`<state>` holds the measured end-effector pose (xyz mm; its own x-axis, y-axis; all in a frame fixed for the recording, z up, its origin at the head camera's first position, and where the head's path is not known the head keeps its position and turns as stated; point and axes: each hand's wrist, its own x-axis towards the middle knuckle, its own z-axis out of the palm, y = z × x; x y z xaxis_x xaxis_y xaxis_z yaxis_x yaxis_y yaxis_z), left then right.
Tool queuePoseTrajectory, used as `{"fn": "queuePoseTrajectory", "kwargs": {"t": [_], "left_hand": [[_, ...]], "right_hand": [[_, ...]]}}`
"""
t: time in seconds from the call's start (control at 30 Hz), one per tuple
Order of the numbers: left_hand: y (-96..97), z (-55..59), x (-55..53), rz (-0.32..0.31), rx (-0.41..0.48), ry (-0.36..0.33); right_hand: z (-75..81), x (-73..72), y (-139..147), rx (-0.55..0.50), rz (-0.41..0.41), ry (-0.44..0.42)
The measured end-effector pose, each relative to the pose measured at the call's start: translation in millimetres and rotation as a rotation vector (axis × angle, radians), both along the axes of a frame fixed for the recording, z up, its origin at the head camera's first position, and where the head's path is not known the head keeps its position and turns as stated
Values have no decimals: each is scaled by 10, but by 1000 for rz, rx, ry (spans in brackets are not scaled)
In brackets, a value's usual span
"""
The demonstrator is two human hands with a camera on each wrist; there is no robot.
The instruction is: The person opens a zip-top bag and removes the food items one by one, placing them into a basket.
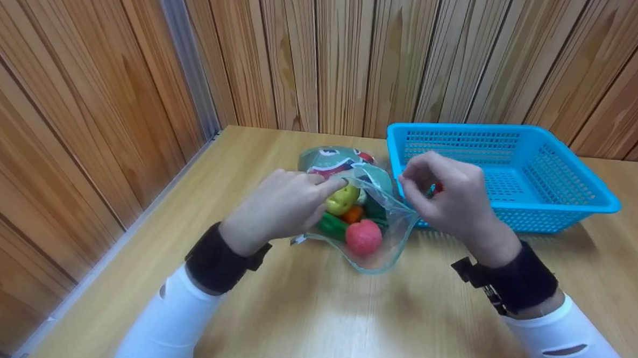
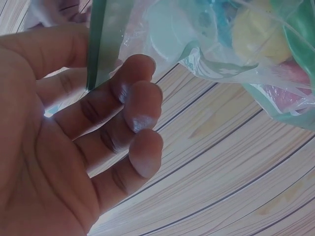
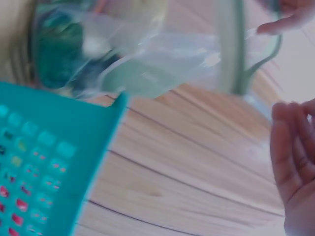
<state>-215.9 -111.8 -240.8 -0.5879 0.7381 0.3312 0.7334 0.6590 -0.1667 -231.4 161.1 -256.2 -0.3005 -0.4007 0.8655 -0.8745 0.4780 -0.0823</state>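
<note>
A clear bag (image 1: 400, 233) with a green printed panel lies on the table, its mouth spread toward me. Inside show a pink-red round fruit (image 1: 364, 237), a yellow-green fruit (image 1: 343, 199), an orange piece (image 1: 353, 214) and a green vegetable (image 1: 332, 226). My left hand (image 1: 281, 205) pinches the bag's left rim, its other fingers loosely bent in the left wrist view. Near the bag's right edge hovers my right hand (image 1: 453, 193), thumb and fingers loosely curled with nothing visible in them. The right wrist view shows its fingertips (image 3: 281, 111) apart from the bag.
A blue plastic basket (image 1: 582, 185) stands at the right, close beside the bag. Small red and green things inside it show through the gap in my right hand. Wood-panelled walls (image 1: 346, 56) border the table (image 1: 318, 319) at the back and left.
</note>
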Motion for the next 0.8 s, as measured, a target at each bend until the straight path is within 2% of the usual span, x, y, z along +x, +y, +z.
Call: {"fn": "queuePoseTrajectory", "kwargs": {"t": [0.07, 0.17, 0.23, 0.3, 0.4, 0.47, 0.8], "left_hand": [[2, 0, 0, 3, -1, 1], [2, 1, -1, 3, -1, -2], [2, 1, -1, 0, 0, 2], [3, 0, -1, -1, -2, 8], [1, -2, 0, 5, -7, 15], [0, -2, 2, 10, -13, 15], [-6, -2, -2, 18, -20, 3]], "right_hand": [[30, 63, -28, 70, 129, -41], [61, 141, -61, 208, 303, -175], [63, 181, -83, 299, 372, -271], [53, 211, -110, 376, 397, -373], [24, 235, -162, 480, 356, -516], [-9, 226, -201, 534, 296, -588], [-317, 96, -377, 693, -14, -706]]}}
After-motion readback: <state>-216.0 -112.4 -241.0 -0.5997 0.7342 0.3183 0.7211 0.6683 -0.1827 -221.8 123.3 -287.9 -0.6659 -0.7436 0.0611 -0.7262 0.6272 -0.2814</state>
